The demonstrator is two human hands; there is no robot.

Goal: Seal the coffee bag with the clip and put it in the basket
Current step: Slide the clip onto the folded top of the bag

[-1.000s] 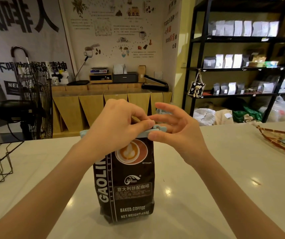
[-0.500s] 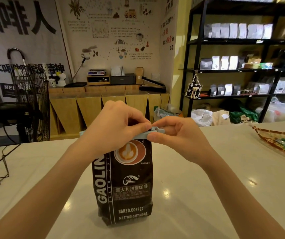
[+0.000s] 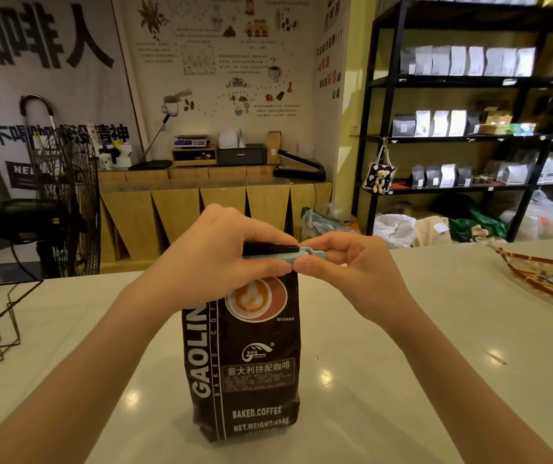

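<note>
Head view, clip (image 3: 305, 253) between both hands' fingers (image 3: 301, 262)

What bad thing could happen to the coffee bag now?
The tall dark coffee bag stands upright on the white counter, steadied only at its top, so it might tip. The left hand and right hand pinch the pale blue plastic clip; it could slip off the folded top.

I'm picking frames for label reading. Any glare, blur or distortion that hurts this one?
Head view: the coffee bag print is sharp; ceiling-light glare dots the counter beside it; wide-angle distortion bows the shelf uprights; the upper right corner is smeared; both hands are crisp.
</note>
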